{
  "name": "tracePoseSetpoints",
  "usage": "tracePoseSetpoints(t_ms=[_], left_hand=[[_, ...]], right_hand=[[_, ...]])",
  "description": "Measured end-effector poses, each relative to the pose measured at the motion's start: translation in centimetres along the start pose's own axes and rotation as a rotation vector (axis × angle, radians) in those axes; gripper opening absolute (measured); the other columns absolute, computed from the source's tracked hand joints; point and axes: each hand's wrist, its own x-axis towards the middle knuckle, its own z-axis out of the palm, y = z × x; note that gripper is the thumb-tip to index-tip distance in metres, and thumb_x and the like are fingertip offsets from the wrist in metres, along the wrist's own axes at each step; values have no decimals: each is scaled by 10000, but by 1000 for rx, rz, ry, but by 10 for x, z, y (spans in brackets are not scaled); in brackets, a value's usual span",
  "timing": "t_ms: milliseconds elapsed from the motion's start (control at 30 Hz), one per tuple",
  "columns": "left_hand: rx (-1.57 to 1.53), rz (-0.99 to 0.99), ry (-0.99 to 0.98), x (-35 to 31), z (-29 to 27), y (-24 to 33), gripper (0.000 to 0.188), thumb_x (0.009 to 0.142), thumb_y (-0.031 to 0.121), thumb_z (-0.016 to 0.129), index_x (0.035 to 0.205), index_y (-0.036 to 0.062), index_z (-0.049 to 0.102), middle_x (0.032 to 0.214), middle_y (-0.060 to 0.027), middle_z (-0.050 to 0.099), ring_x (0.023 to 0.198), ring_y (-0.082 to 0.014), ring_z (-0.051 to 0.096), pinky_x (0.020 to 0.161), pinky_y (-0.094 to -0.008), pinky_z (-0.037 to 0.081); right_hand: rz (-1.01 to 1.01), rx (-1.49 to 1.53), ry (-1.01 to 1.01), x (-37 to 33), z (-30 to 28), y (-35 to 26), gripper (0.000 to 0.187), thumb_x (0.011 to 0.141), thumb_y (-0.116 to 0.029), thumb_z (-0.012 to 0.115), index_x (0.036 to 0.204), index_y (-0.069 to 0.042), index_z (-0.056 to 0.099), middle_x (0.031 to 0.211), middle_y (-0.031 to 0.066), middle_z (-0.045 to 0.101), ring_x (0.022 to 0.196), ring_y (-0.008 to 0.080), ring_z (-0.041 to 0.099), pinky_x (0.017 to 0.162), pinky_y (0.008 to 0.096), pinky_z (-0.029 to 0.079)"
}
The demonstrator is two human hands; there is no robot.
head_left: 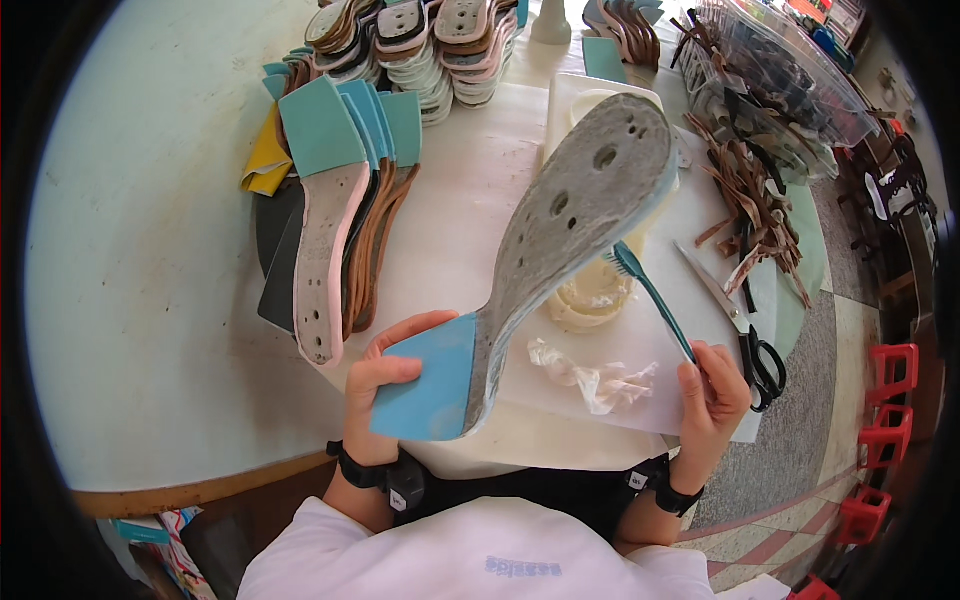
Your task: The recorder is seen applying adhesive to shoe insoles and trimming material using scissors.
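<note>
My left hand (392,372) pinches the blue flap at one end of a grey shoe insole (545,225), holding it tilted up above the table. Its grey face has several holes. In my right hand (715,392) is a green toothbrush (655,298), its bristles close to the insole's edge; whether they touch it I cannot tell. Behind the brush head, partly hidden by the insole, stands a tub (585,308) smeared with cream-coloured paste. Below the tub lies a crumpled, whitish piece of plastic (592,376).
Stacked insoles (415,60) stand at the back, and a fanned pile of insoles with teal flaps (335,200) lies to the left. Black-handled scissors (745,335) rest at right beside brown strips (755,205). A clear plastic box (790,75) holds scraps. Red stools (885,435) stand on the floor.
</note>
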Motion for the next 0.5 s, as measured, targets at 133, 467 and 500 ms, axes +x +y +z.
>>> tracePoseSetpoints(t_ms=[133,467,500], left_hand=[[-16,15,5,1,-1,-2,577,622,65,586,1177,-74,511,1074,-200,602,940,-262,621,881,-320,482],[-68,23,-6,1,-3,-3,571,628,34,594,1182,-75,507,1060,-210,605,912,-272,631,852,-336,503],[-65,23,-7,1,-4,-3,570,628,31,594,1182,-76,507,1059,-210,605,910,-272,632,851,-337,504]], right_hand=[[-12,-34,-53,0,-2,-1,202,736,0,658,919,78,624,702,67,543,611,115,476,550,207,354],[-58,-213,9,-2,4,0,214,703,30,669,915,48,645,722,84,563,674,190,497,647,269,401],[-78,-246,31,-2,4,2,219,698,31,672,915,46,647,732,82,567,682,205,498,668,282,403]])
